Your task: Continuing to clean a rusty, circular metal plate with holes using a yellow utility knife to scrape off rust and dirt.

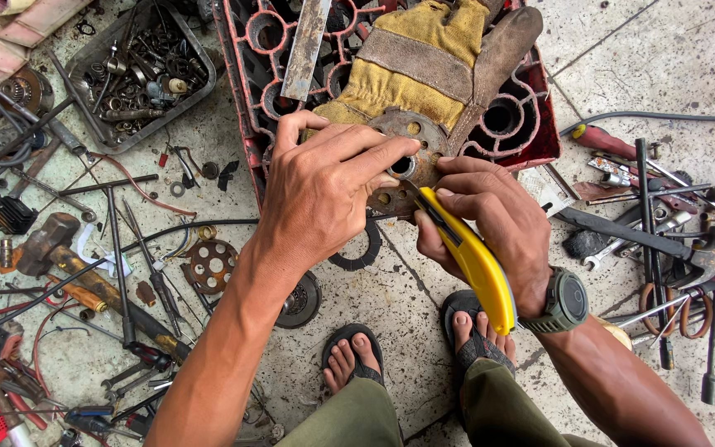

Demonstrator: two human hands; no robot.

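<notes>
over the red crate [539, 141], a rusty disc [403, 157] is pinned by the left hand [324, 186]; a yellow utility knife [472, 261] is gripped by the right hand [490, 219], its tip seemingly at the disc.

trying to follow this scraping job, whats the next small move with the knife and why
Probably draw the knife in a short stroke along the disc near its centre hole. The right hand has the blade tip there, the left hand pins the disc on the crate, so it looks braced for a cut.
</notes>
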